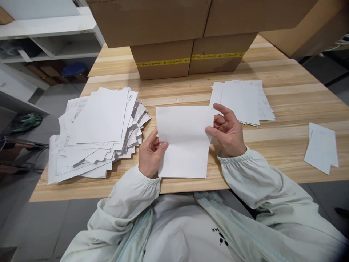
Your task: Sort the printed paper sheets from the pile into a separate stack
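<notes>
A blank white sheet of paper (pixel 185 145) is held up over the front of the wooden table, between my two hands. My left hand (pixel 152 153) pinches its left edge, thumb on the near face and fingers behind. At the right edge, my right hand (pixel 227 131) grips the paper between thumb and fingers, the index finger raised near the top corner. To the left lies a large, untidy pile of papers (pixel 100 116), some with printing on them. Beyond my right hand is a smaller stack of papers (pixel 240 100).
Cardboard boxes (pixel 166 60) with yellow tape stand stacked at the back of the table (pixel 286 91). A few small paper slips (pixel 321 147) lie near the right edge. White shelving (pixel 62 29) and a blue stool (pixel 74 69) are off to the left.
</notes>
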Demonstrator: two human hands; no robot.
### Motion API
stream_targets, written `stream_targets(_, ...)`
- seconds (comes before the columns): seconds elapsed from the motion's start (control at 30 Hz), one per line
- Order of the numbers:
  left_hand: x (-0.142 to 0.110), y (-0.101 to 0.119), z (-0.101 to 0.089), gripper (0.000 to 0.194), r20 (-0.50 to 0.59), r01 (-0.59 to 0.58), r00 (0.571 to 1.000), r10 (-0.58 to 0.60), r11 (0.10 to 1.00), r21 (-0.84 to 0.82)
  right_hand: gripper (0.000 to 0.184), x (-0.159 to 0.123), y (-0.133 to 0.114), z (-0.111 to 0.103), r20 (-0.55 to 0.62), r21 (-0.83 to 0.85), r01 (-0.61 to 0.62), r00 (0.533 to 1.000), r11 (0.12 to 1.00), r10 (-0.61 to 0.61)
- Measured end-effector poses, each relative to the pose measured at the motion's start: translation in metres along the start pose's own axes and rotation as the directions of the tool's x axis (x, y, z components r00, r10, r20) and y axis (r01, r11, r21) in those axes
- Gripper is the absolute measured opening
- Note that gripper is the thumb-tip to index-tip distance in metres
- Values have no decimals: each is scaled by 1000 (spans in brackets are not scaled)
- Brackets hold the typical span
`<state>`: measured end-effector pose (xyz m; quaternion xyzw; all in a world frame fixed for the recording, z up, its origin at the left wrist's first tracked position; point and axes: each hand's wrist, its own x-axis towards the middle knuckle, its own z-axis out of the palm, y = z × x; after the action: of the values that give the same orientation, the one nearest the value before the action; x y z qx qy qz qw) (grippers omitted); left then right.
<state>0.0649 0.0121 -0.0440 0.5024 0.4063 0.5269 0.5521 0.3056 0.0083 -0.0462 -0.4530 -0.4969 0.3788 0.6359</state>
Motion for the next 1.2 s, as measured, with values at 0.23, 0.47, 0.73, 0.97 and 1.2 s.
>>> stream_targets(0.23, -1, -3, -3, 67, 10, -1, 1000, 1, 1000, 17, 67, 0, -1, -2, 3, 49, -73, 997, 996, 73)
stream_targets(0.47, -1, -4, -3, 65, 17, -10, 1000, 10, 1000, 20, 69, -1, -5, -1, 11, 84, -140, 990, 987, 139)
stream_targets(0.73, -2, -1, -2, 67, 16, 24, 1000, -24, 1000, -2, 60, 1, -1, -4, 30, 105, -83, 996, 991, 81)
stream_targets(0.97, -2, 2, 0, 70, -23, 60, 998, -60, 998, 2, 53, 1, -1, 0, -60, -35, 10, 998, 999, -12)
stream_targets(1.2, -3, 1, -1, 73, -18, 56, 998, -56, 998, 21, 29, -6, -1, 5, 29, -58, -5, 1000, 998, 7)
